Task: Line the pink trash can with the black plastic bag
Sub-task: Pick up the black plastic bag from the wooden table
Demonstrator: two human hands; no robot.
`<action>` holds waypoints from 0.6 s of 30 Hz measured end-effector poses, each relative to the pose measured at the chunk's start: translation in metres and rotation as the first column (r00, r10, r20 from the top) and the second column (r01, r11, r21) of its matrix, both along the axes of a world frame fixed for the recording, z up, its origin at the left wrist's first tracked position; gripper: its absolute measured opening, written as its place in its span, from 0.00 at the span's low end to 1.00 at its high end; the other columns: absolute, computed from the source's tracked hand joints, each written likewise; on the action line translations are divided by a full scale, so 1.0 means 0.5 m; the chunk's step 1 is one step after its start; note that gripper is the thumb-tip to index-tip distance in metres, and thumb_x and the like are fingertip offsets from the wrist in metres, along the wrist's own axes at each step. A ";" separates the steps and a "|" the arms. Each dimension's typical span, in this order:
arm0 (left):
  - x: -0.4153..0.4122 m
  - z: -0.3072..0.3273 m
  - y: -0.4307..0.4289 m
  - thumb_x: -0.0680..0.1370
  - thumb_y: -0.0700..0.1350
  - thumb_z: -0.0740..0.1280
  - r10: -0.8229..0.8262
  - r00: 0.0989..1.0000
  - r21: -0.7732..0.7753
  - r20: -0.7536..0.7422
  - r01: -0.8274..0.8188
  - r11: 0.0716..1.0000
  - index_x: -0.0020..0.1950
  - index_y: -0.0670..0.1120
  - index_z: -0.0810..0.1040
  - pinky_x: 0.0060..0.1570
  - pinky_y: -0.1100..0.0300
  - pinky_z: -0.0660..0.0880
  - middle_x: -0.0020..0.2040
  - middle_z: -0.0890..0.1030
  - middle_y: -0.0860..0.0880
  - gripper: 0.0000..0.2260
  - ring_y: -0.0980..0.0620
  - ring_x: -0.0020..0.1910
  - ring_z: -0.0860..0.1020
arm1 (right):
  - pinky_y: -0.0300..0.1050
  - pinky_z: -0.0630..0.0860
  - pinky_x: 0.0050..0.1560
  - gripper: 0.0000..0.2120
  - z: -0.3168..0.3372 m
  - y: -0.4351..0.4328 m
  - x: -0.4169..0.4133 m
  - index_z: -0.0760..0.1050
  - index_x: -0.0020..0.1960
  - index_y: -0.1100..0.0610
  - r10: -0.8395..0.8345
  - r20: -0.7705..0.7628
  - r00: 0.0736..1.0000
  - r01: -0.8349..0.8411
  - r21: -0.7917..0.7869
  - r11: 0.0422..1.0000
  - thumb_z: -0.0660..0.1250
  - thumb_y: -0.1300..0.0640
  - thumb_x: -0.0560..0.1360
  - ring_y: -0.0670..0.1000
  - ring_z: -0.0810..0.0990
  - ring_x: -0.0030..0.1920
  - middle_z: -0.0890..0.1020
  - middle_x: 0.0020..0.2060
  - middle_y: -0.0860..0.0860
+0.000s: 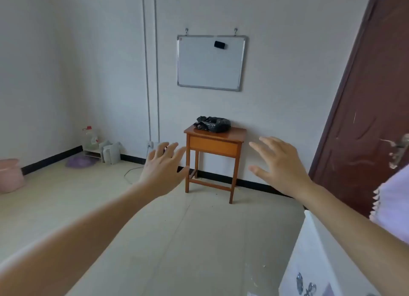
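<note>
A crumpled black plastic bag (213, 124) lies on top of a small wooden table (214, 144) against the far wall. The pink trash can (10, 175) stands on the floor at the far left edge of the view, partly cut off. My left hand (162, 169) is stretched out in front of me, fingers spread, holding nothing, left of the table. My right hand (280, 163) is raised to the table's right, also spread and empty. Both hands are well short of the bag.
A whiteboard (211, 62) hangs above the table. A dark brown door (371, 109) stands at right. A white box (327, 262) sits at the lower right. Bottles, a small rack (94, 150) and a purple basin (80, 161) lie along the left wall. Tiled floor stretches ahead.
</note>
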State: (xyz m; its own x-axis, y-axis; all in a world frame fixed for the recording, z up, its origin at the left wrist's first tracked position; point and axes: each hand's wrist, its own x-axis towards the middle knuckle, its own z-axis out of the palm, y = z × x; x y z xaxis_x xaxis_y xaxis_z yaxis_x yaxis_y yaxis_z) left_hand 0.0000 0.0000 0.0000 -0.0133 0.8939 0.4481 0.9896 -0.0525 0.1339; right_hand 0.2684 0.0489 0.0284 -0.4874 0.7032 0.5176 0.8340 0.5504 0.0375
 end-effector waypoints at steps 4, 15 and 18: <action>0.025 0.034 0.112 0.78 0.54 0.56 0.004 0.992 0.053 -0.127 0.002 0.999 0.72 0.49 0.58 0.70 0.45 0.54 0.75 0.60 0.46 0.24 0.45 0.74 0.52 | 0.56 0.56 0.70 0.27 0.028 0.112 0.028 0.60 0.70 0.53 0.006 0.022 1.000 -0.006 0.000 1.000 0.60 0.45 0.75 0.57 0.58 0.72 0.64 0.71 0.58; 0.031 -0.030 0.327 0.78 0.55 0.55 0.099 0.986 -0.035 -0.137 -0.105 0.994 0.71 0.49 0.59 0.70 0.49 0.54 0.74 0.61 0.48 0.23 0.47 0.73 0.54 | 0.54 0.58 0.68 0.27 -0.059 0.394 0.035 0.60 0.70 0.52 0.067 0.015 0.998 -0.066 -0.068 0.995 0.60 0.44 0.75 0.55 0.59 0.72 0.65 0.71 0.55; 0.020 -0.026 0.400 0.78 0.54 0.56 0.124 0.989 -0.024 -0.085 -0.127 0.992 0.72 0.49 0.59 0.70 0.47 0.54 0.74 0.61 0.47 0.23 0.46 0.73 0.54 | 0.54 0.58 0.68 0.27 -0.066 0.474 0.030 0.60 0.70 0.52 0.073 0.022 0.997 -0.071 -0.071 0.995 0.60 0.44 0.75 0.55 0.59 0.72 0.65 0.71 0.55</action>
